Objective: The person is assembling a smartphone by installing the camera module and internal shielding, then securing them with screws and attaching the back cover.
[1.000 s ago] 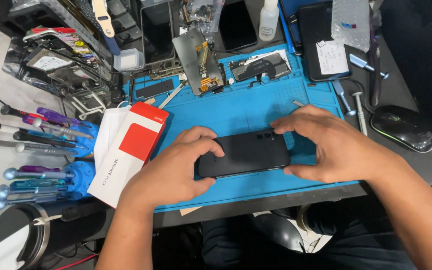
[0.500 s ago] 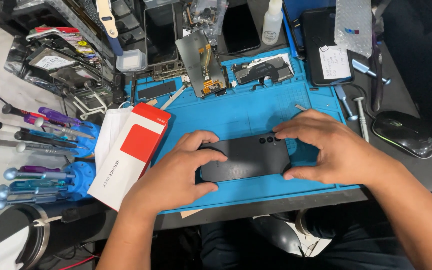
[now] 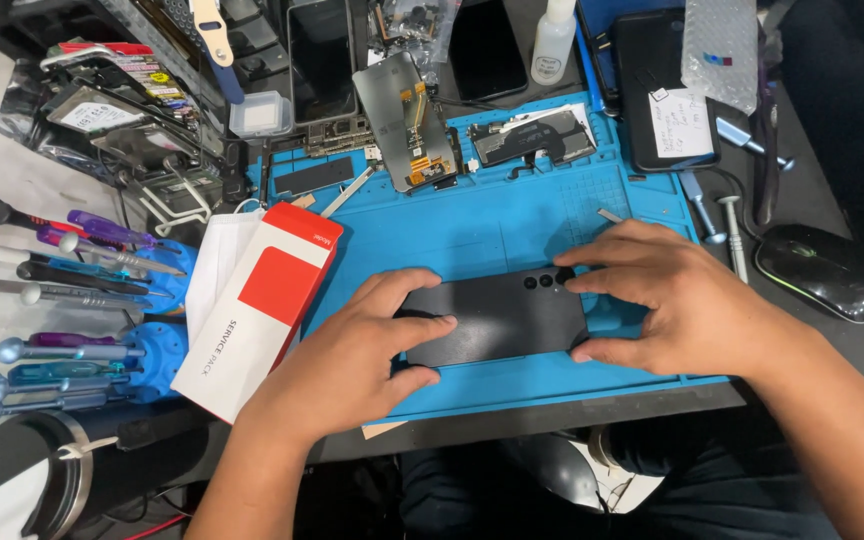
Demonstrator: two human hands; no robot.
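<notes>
Both hands press a black smartphone flat on the blue repair mat.

The smartphone (image 3: pixel 497 315) lies back-up near the front edge of the mat (image 3: pixel 512 225). The left hand (image 3: pixel 352 355) clamps its left end, thumb on the back cover and fingers wrapping the edges. The right hand (image 3: pixel 677 300) grips the camera end the same way, which steadies it from both sides. A red-and-white box (image 3: pixel 257 310) overhangs the mat's left edge.
</notes>
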